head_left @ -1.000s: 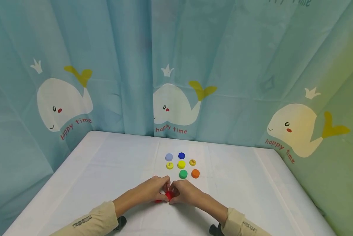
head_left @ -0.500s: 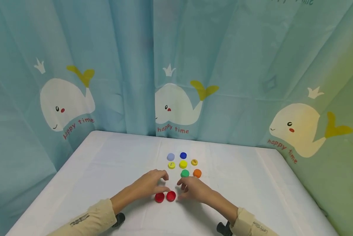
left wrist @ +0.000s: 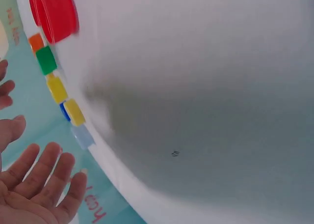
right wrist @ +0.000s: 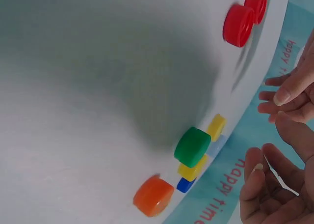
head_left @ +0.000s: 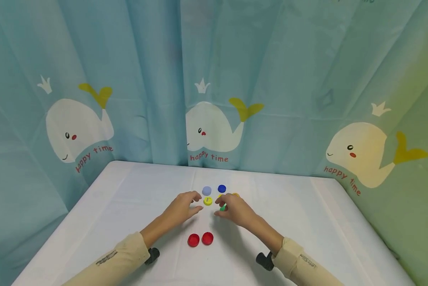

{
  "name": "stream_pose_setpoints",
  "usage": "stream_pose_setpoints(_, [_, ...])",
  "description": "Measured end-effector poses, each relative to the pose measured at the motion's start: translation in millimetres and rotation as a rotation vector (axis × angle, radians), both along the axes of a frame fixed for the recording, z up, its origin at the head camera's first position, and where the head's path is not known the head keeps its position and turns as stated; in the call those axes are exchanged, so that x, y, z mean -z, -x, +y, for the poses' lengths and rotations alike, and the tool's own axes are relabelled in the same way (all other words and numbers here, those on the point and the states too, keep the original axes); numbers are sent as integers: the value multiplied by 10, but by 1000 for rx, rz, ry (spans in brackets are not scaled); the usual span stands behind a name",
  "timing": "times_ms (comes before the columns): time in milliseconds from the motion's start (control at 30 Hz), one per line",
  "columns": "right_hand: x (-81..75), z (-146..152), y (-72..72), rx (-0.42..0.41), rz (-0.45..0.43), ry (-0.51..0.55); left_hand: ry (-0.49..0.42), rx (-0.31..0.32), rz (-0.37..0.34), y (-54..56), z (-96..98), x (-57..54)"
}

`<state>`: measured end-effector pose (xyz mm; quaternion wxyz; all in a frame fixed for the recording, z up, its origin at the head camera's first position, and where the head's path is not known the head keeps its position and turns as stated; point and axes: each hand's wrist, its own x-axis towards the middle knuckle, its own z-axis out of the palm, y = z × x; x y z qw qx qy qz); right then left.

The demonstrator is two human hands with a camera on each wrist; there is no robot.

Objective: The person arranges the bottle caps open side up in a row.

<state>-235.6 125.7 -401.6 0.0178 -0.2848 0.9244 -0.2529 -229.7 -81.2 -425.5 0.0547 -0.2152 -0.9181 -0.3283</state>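
Two red bottle caps (head_left: 207, 238) lie side by side, hollow side up, nearest the person. Beyond them my left hand (head_left: 183, 206) hovers with fingers apart, holding nothing, left of a yellow cap (head_left: 208, 201). My right hand (head_left: 238, 210) hovers over the green cap (head_left: 223, 207) and partly hides it. Its fingers are loosely bent with a gap to the thumb, and nothing is between them. Behind the hands lie a light blue cap (head_left: 206, 191) and a dark blue cap (head_left: 221, 188). The orange cap (right wrist: 153, 196) shows in the right wrist view, hidden from the head view.
A white-covered table (head_left: 135, 190) bears the caps. Around its far side hangs a blue-green curtain (head_left: 156, 99) with printed whales. Part of a darker yellow cap (head_left: 236, 195) shows behind my right hand. Dark wrist cameras (head_left: 265, 261) sit at both cuffs.
A second ago both hands held a red cap close to the person. They let go of it beside the other red cap, then moved forward to the coloured caps.
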Motion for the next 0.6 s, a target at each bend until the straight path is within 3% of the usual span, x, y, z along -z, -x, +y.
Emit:
stream_pose_setpoints(200, [-7, -90, 132, 33, 25, -13, -19, -40, -41, 133, 23, 4])
stream_pose_setpoints(467, [25, -179, 294, 95, -3, 25, -11, -72, -92, 240, 42, -75])
stream_pose_setpoints(600, [76, -186, 363, 104, 29, 38, -7, -85, -81, 339, 42, -70])
